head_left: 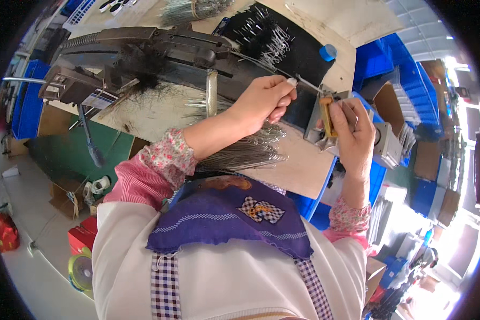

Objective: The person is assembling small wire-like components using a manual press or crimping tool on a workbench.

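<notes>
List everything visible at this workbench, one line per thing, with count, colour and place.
thin metal wire piece: one, silver, pinched at the left hand's fingertips
small yellow-handled fixture: one, yellow and grey, at the bench's right edge under the right hand
bundle of thin metal wires: one heap, silver, on the bench below the left forearm
dark metal machine: one, grey-black, across the bench top
black mat with small metal parts: one, black, upper centre
blue cap: one, blue, beside the mat
blue plastic crates: several, blue, right
left hand: one, holds the wire piece
right hand: one, grips the fixture
</notes>
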Tool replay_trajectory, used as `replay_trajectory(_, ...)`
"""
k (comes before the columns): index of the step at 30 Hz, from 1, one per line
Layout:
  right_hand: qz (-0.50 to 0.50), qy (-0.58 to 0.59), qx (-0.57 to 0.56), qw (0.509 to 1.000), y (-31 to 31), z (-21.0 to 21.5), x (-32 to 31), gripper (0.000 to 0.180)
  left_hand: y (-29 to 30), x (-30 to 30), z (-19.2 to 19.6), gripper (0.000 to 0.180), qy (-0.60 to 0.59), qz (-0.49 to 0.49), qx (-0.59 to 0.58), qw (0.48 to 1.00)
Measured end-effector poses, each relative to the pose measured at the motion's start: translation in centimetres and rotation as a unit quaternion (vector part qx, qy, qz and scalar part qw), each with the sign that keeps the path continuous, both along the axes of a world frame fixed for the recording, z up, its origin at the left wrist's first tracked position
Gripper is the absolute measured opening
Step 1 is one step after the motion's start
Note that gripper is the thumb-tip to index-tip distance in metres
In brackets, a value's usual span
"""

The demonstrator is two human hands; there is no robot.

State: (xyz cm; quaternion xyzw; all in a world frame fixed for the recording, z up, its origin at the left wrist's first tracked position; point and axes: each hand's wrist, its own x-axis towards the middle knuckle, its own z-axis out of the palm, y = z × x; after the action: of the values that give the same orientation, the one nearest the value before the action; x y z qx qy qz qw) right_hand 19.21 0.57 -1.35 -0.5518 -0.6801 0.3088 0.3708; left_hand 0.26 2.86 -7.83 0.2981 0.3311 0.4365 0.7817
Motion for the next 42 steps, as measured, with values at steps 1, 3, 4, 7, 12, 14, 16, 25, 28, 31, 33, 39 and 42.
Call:
replay_trajectory(1,0.005,0.001,0.006,1.000,0.2,0.1,0.2,0.017,0.1,-0.1,-0.6,0.026,0.001,0.005,0.006,1.000)
replay_trajectory(3,-0.028,-0.034,0.064,0.997,0.5,-0.1,0.6,0.015,-0.2,-1.3,-1.4,0.026,0.016,0.119,-0.031,0.992)
replay_trajectory(4,-0.024,-0.072,0.093,0.993,1.4,-0.1,0.9,0.014,-0.3,-1.7,-1.2,0.027,0.027,0.168,0.007,0.985)
replay_trajectory(7,0.046,-0.123,0.234,0.963,4.8,1.3,-2.0,0.012,-0.4,-1.6,-0.9,0.026,0.051,0.218,0.047,0.974)
replay_trajectory(12,0.205,-0.242,0.174,0.932,11.4,-3.6,-7.5,0.014,0.0,-1.3,-1.4,0.025,0.061,0.238,0.038,0.969)
replay_trajectory(14,0.273,-0.213,0.121,0.930,12.0,-4.2,-8.1,0.021,0.2,-1.4,-1.6,0.025,0.066,0.214,0.035,0.974)
replay_trajectory(16,0.241,-0.209,0.099,0.942,11.4,-2.3,-8.2,0.024,0.2,-2.1,-1.6,0.025,0.066,0.192,0.022,0.979)
replay_trajectory(25,0.147,-0.189,0.072,0.968,11.3,-0.8,-4.8,0.028,0.7,-1.1,-0.8,0.026,0.047,0.092,-0.019,0.995)
replay_trajectory(28,0.171,-0.175,-0.005,0.970,10.9,-1.4,-5.9,0.026,-0.1,-1.7,-1.6,0.024,0.038,0.209,0.030,0.977)
replay_trajectory(31,0.281,-0.113,-0.142,0.942,10.9,-1.1,-8.7,0.025,0.0,-2.0,-1.2,0.024,0.026,0.218,0.029,0.975)
replay_trajectory(33,0.306,-0.137,-0.118,0.935,11.0,-1.1,-8.7,0.024,-0.5,-1.9,-0.9,0.024,0.026,0.223,0.012,0.974)
replay_trajectory(39,0.279,0.002,-0.178,0.944,10.9,-0.8,-6.8,0.028,-0.4,-1.2,-0.7,0.024,-0.005,0.259,0.009,0.966)
replay_trajectory(42,0.284,0.022,-0.260,0.923,12.1,0.0,-6.9,0.031,-0.3,-1.9,-1.4,0.033,0.044,0.209,0.011,0.977)
